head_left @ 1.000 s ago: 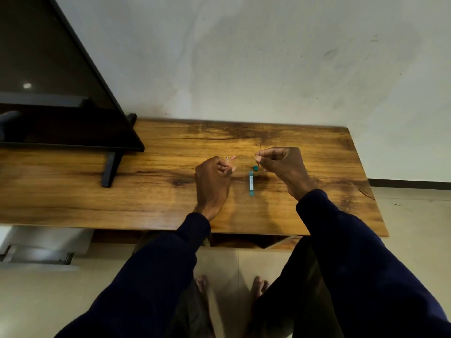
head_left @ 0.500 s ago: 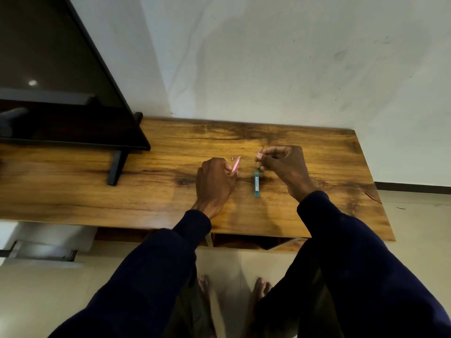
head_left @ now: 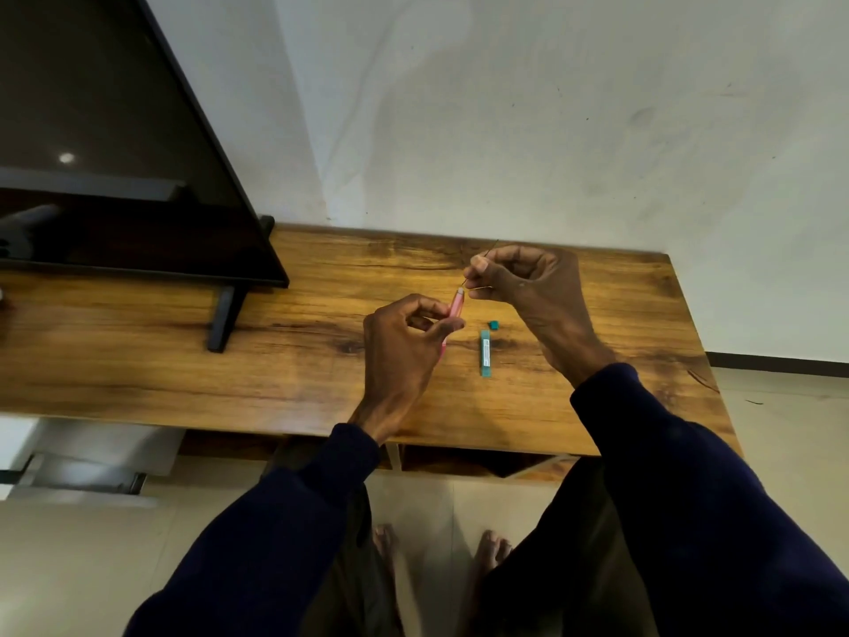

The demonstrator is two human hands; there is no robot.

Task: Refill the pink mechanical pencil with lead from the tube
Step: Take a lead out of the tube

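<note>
My left hand (head_left: 404,342) grips the pink mechanical pencil (head_left: 456,305), holding it tilted with its open top end up and to the right. My right hand (head_left: 528,287) pinches a thin dark lead (head_left: 480,264) between thumb and forefinger, and the lead's lower tip is at the pencil's top end. The teal lead tube (head_left: 485,353) lies flat on the wooden table (head_left: 298,360), between my two hands. Its small teal cap (head_left: 494,324) sits loose on the wood just beyond the tube.
A large black screen (head_left: 115,177) stands on the table's left part, with its stand foot (head_left: 223,321) reaching toward the front. A pale wall rises behind the table. Below the front edge are my legs and bare feet on a tiled floor.
My left hand has lifted and tilted the pencil so more pink shows. My right hand has risen off the tube area and brought the lead down to the pencil's top.
</note>
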